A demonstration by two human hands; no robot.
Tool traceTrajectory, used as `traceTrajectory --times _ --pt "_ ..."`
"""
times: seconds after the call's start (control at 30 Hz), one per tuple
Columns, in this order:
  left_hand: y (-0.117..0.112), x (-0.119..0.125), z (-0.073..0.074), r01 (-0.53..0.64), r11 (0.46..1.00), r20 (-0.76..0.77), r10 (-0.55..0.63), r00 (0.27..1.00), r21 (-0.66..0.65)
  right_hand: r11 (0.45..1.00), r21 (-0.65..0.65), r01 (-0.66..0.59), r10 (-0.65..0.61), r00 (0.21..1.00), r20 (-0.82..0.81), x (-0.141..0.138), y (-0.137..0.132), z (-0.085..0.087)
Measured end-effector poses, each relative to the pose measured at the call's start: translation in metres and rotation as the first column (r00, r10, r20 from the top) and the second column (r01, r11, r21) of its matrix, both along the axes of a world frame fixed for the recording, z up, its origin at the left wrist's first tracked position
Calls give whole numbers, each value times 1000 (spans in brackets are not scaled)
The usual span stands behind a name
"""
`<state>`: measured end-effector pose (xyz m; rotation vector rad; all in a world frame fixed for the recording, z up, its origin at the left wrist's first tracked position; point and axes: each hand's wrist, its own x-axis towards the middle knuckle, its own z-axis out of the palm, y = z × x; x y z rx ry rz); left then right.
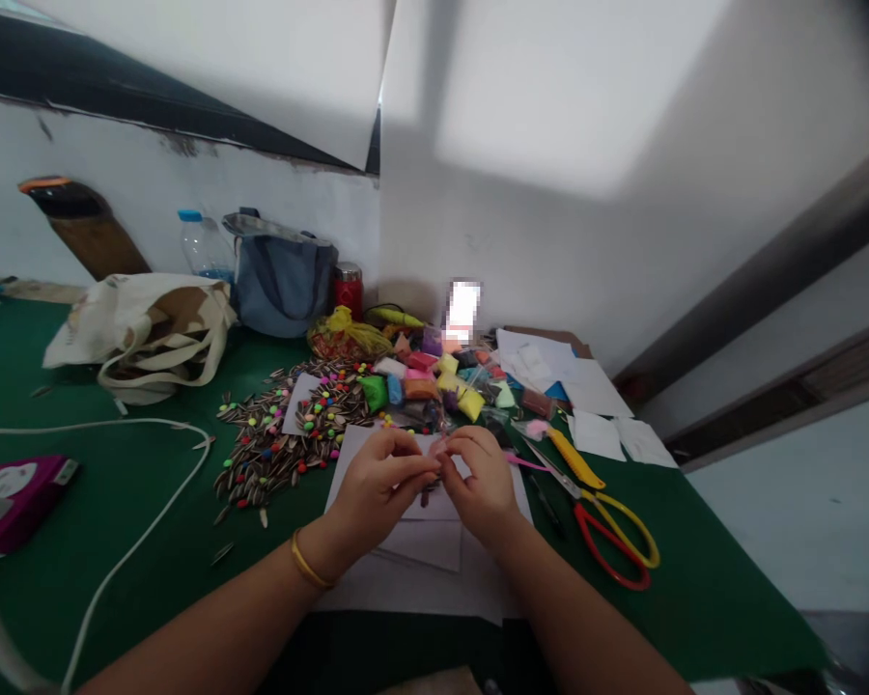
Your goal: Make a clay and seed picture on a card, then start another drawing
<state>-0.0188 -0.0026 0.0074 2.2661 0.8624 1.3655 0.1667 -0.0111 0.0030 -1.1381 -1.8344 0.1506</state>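
Observation:
My left hand (380, 483) and my right hand (482, 483) meet over white paper sheets (420, 565) on the green table (152, 541). Both pinch a tiny thing between their fingertips; it is too small to name. A gold bangle sits on my left wrist. To the left lies a heap of striped sunflower seeds (275, 454) mixed with small coloured beads. Just beyond my hands are several small bags of coloured clay (434, 381).
Red and yellow scissors (612, 536) and a yellow-handled tool (575, 458) lie right of my hands, with white papers (586, 386) behind. A cream tote bag (141, 328), blue bag (282, 280), water bottle (203, 241) and red can (349, 287) stand by the wall. A white cable (152, 512) crosses the left.

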Motion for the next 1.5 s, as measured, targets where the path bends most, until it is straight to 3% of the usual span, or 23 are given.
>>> traceTrajectory --times 0.23,0.4,0.53,0.63,0.87,1.23,1.5 --pt "2 -2 -5 -115 989 -97 124 988 89 1000 11 -5 4 1000 28 -3 -4 5" --pt "3 1 -7 -111 994 -198 106 974 -11 999 38 16 -18 998 60 -3 -6 3" --pt "6 3 -9 -71 973 -88 52 995 -222 999 17 -38 38 999 1 1 -5 0" --pt "12 1 -10 -62 937 41 81 996 -344 996 -24 -90 88 993 -78 5 0 -5" --pt "20 -2 -12 -12 898 233 127 964 -439 985 -152 -77 68 996 -63 12 5 -16" --pt "18 2 -8 194 711 337 65 939 -676 985 -143 -101 97 995 -35 9 6 -21" --pt "20 -1 -10 55 778 283 160 946 -626 984 -179 8 -30 993 -116 11 10 -19"
